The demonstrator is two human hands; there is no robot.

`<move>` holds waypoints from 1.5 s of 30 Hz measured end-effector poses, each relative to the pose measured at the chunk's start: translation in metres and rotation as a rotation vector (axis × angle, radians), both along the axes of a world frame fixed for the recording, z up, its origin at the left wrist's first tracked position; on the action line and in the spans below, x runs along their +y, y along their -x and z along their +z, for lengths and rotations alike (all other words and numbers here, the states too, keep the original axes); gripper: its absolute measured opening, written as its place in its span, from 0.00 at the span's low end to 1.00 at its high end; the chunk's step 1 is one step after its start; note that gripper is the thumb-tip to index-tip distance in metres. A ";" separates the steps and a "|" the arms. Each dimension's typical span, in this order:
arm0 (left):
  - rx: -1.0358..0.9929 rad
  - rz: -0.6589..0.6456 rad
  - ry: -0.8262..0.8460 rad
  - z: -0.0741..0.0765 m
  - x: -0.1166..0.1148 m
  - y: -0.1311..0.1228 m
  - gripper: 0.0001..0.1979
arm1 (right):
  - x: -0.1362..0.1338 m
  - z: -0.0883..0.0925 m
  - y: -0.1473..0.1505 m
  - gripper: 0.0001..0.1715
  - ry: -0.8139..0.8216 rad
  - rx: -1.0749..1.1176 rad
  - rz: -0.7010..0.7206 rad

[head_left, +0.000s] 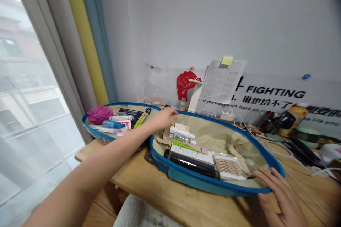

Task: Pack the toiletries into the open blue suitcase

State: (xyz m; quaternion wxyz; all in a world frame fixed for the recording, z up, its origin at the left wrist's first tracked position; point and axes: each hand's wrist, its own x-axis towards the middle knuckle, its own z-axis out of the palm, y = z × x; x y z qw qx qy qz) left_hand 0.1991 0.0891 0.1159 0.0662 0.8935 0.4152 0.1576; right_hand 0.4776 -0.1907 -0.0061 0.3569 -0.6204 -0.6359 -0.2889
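Blue suitcase (pixel 176 176), open, beige-lined, seemingly holding toiletries (pixel 182 135).

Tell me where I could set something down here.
Beige lining shows in the right half of the suitcase, between the bottles and far rim. Wood shows on the table in front. The left half is crowded, as is the table's far right, around the orange bottle.
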 end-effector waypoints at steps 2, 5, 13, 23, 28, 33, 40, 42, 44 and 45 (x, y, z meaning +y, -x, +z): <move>0.050 0.165 0.018 0.008 0.023 0.025 0.18 | -0.001 0.001 0.000 0.19 0.001 -0.010 0.004; 0.178 0.334 0.095 0.004 0.050 0.063 0.17 | -0.001 0.001 0.000 0.19 -0.006 -0.020 0.011; 0.390 0.485 0.197 -0.036 0.070 0.093 0.21 | 0.000 0.001 0.000 0.20 -0.014 -0.050 -0.008; 0.427 0.480 0.253 -0.034 0.073 0.096 0.22 | 0.001 0.003 0.003 0.20 -0.021 -0.048 0.000; 0.440 0.417 0.334 -0.028 0.064 0.102 0.17 | 0.001 0.001 0.001 0.20 -0.022 -0.017 -0.002; 0.445 0.384 0.343 -0.025 0.057 0.109 0.14 | 0.001 0.002 0.001 0.20 -0.031 -0.064 -0.003; 0.425 0.391 0.278 -0.031 0.062 0.101 0.15 | 0.001 0.003 0.002 0.20 -0.025 -0.098 0.001; 0.416 0.384 0.265 -0.033 0.062 0.098 0.13 | 0.001 0.003 0.002 0.20 -0.029 -0.098 0.001; 0.405 0.385 0.262 -0.035 0.061 0.096 0.12 | 0.001 0.003 0.002 0.20 -0.036 -0.097 -0.003; 0.396 0.388 0.261 -0.035 0.060 0.096 0.11 | 0.001 0.003 0.002 0.20 -0.041 -0.094 -0.005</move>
